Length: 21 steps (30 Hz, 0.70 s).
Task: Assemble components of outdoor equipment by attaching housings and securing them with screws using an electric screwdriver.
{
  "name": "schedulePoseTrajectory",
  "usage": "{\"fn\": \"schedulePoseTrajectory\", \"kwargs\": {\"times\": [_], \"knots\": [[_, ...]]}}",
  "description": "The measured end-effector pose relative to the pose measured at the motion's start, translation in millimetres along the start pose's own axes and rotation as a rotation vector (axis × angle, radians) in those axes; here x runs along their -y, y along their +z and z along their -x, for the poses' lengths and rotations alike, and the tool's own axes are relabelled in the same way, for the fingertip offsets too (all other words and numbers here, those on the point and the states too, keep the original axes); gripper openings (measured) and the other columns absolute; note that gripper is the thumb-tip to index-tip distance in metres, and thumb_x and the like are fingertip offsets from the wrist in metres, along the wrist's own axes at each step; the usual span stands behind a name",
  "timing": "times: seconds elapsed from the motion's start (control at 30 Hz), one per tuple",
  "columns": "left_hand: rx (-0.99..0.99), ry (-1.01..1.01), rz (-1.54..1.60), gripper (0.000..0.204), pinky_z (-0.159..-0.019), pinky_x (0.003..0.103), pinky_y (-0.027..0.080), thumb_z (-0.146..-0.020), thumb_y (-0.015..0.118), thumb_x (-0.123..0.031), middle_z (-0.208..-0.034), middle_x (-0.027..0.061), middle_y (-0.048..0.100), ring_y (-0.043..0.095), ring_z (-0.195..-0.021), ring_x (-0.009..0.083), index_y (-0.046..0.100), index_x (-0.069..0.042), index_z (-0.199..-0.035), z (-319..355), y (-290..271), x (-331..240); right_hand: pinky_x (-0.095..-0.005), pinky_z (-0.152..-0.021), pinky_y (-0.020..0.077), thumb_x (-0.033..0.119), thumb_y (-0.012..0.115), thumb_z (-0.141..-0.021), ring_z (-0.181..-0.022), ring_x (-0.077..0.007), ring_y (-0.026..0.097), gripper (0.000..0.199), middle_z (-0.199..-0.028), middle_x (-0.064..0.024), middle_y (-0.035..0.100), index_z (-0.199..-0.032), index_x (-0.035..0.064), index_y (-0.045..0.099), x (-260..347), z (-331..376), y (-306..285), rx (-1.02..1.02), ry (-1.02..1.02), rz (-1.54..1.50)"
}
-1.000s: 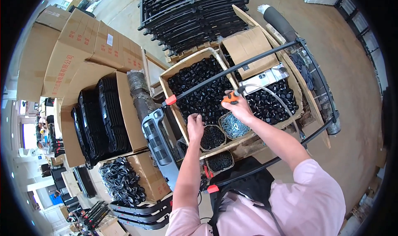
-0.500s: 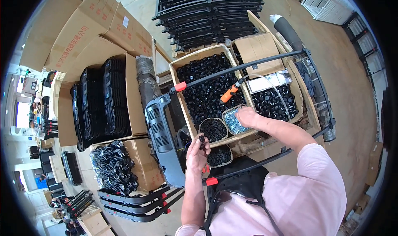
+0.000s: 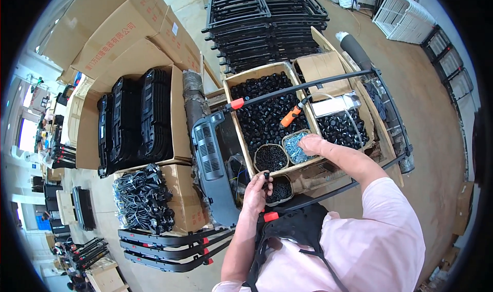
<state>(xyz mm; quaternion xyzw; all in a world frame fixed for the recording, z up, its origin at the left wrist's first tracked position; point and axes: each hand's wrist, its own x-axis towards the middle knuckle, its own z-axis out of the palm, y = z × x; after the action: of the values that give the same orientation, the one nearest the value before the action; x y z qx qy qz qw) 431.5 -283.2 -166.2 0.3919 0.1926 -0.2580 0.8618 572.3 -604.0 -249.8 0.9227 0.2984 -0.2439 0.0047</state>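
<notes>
My left hand [image 3: 255, 192] is closed around a small black plastic part [image 3: 266, 174], just in front of the wooden box. My right hand [image 3: 311, 144] reaches into a small bin of silver screws [image 3: 295, 151]. Its fingers are bunched together and the tips are hidden, so what they grip cannot be seen. Left of those screws stands a bin of small black screws [image 3: 270, 158], and another bin of dark screws [image 3: 280, 188] is beside my left hand. An orange power screwdriver [image 3: 291, 116] lies on a heap of black plastic caps [image 3: 264, 92] in the box.
A black tubular frame [image 3: 308, 83] with a grey vented panel [image 3: 209, 163] spans the wooden box. More black caps [image 3: 339, 130] fill the right compartment. Leftward stand a carton of black panels [image 3: 177, 112] and bundled cables [image 3: 141, 199]. Stacked frames [image 3: 267, 25] rise behind.
The view has shifted, so the box and frame appear slightly to the right and lower. My right hand stays in the silver screws, and my left hand still holds the black part.
</notes>
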Motion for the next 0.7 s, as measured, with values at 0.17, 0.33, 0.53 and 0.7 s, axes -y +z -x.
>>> {"fn": "schedulePoseTrajectory", "kwargs": {"times": [0.17,0.33,0.53,0.7], "knots": [[-0.009,0.004,-0.035,0.027,-0.064,0.028,0.049,-0.111,0.058,-0.026,-0.103,0.0053,0.070,0.063,-0.080,0.0127,0.063,-0.009,-0.131,5,-7,4,-0.0519,-0.095,0.0569,0.014,0.060,-0.087,-0.106,-0.0400,0.073,0.028,-0.109,-0.0216,0.075,-0.112,0.0040,0.071,17,1,10,-0.035,0.033,-0.139],[-0.010,-0.031,-0.073,0.030,-0.067,0.030,0.048,-0.111,0.055,-0.026,-0.103,0.0061,0.067,0.061,-0.082,0.0156,0.060,-0.006,-0.133,5,-8,10,-0.0510,-0.095,0.0564,0.014,0.063,-0.088,-0.108,-0.0401,0.071,0.029,-0.110,-0.0210,0.073,-0.115,0.0033,0.068,12,0,20,-0.080,-0.041,-0.142],[-0.014,-0.039,-0.090,0.029,-0.066,0.029,0.049,-0.112,0.055,-0.026,-0.102,0.0052,0.067,0.061,-0.081,0.0142,0.060,-0.006,-0.132,2,-7,10,-0.0501,-0.093,0.0569,0.022,0.064,-0.095,-0.104,-0.0377,0.072,0.021,-0.105,-0.0194,0.073,-0.104,0.0037,0.071,6,-2,17,-0.140,-0.093,-0.157],[-0.051,-0.036,-0.098,0.030,-0.066,0.028,0.049,-0.112,0.054,-0.029,-0.102,0.0044,0.067,0.060,-0.080,0.0129,0.061,-0.006,-0.131,-1,-6,7,-0.0502,-0.091,0.0558,0.026,0.066,-0.097,-0.100,-0.0389,0.072,0.025,-0.101,-0.0211,0.075,-0.107,0.0032,0.071,18,-3,-10,-0.183,0.095,-0.445]]}}
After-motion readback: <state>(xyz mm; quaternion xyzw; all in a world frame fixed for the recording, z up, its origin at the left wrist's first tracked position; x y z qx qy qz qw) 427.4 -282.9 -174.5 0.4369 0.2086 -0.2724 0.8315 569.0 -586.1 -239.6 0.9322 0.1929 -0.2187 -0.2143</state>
